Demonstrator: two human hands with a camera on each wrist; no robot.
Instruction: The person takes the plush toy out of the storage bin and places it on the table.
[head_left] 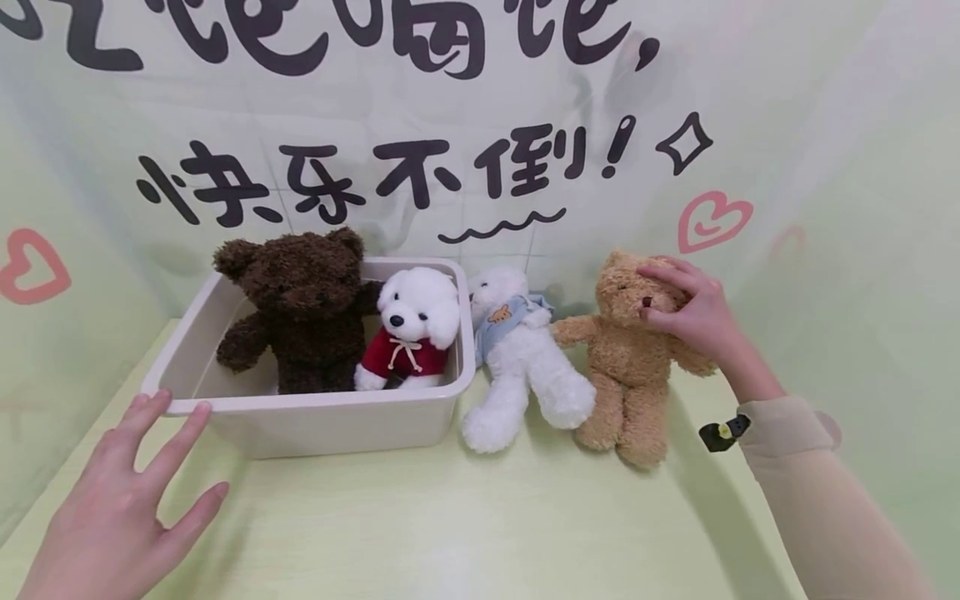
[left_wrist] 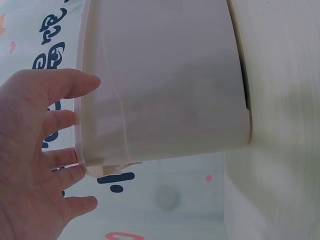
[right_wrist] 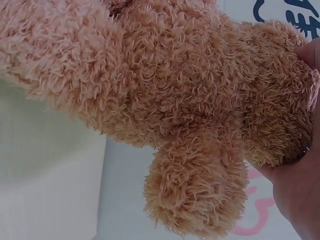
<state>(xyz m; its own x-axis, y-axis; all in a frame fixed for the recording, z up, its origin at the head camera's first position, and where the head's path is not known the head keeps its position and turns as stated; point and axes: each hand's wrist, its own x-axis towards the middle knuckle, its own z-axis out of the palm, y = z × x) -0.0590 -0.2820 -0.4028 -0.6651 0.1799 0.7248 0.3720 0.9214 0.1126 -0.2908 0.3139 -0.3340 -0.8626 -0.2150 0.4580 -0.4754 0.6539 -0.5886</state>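
Observation:
A light brown teddy bear (head_left: 628,367) stands at the right of the table, and my right hand (head_left: 693,308) grips its head from the side. Its shaggy body and one arm fill much of the right wrist view, with my thumb and fingers around the head. At the left, my left hand (head_left: 120,500) has its fingers spread, fingertips at the front left corner of a white plastic bin (head_left: 337,425). The left wrist view shows those fingers along the rim. Inside the bin sit a dark brown teddy bear (head_left: 315,325) and a white plush dog (head_left: 420,304) in a red top.
A white plush toy (head_left: 517,358) in a light blue top leans between the bin and the light brown bear. Behind everything hangs a pale cloth (head_left: 420,108) with black writing and pink hearts. The light green table (head_left: 450,525) lies in front.

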